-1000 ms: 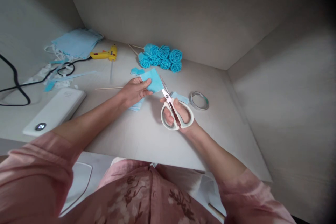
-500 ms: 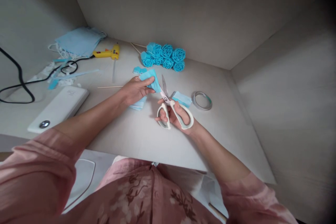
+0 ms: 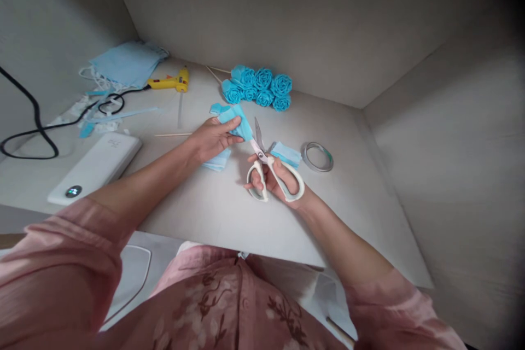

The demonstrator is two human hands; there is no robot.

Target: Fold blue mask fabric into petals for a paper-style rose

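My left hand [image 3: 212,139], thumb closed on fingers, pinches a blue fabric piece [image 3: 244,121] at eleven o'clock from white-handled scissors [image 3: 260,155], blades parted; my right hand [image 3: 272,181] curls through their handles, a tape roll [image 3: 305,158] at its two o'clock.

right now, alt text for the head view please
The left hand holds a blue piece of material next to open white-handled scissors in the right hand. Blue rose-shaped flowers and a yellow glue gun lie behind.

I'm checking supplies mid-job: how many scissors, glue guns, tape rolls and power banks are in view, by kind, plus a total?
White-handled scissors: 1
Yellow glue gun: 1
Tape roll: 1
White power bank: 1
Total: 4
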